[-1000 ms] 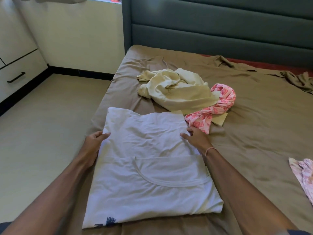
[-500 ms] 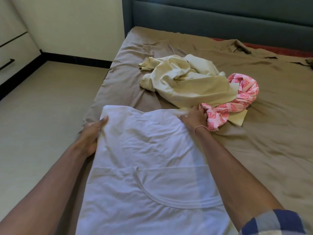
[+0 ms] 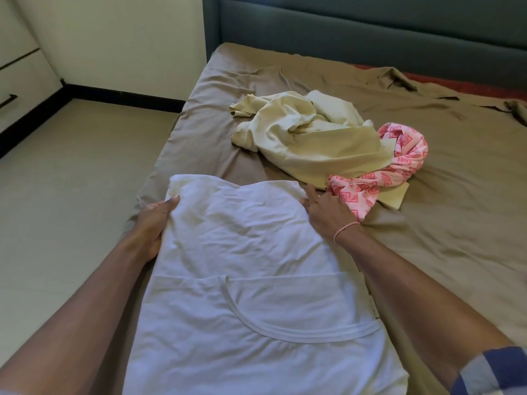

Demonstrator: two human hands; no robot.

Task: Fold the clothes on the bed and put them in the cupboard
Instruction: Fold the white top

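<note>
A white T-shirt [image 3: 245,252] lies flat on the brown bed sheet [image 3: 445,229], its sides folded in and its neckline toward me. My left hand [image 3: 154,226] grips the shirt's left edge near the far corner, thumb on top and fingers tucked beneath. On the far right corner my right hand [image 3: 325,215] holds the cloth with curled fingers. A crumpled cream garment [image 3: 308,138] and a twisted pink patterned garment [image 3: 399,163] lie just beyond the shirt.
The dark green headboard [image 3: 370,29] stands at the far end of the bed. White cupboard drawers [image 3: 17,81] with a black handle are at the far left, across the beige floor [image 3: 71,195]. The bed's left edge runs beside my left hand.
Both hands have slid along the shirt's sides toward its far corners, and the far edge has bunched up slightly. The view has leaned forward over the bed.
</note>
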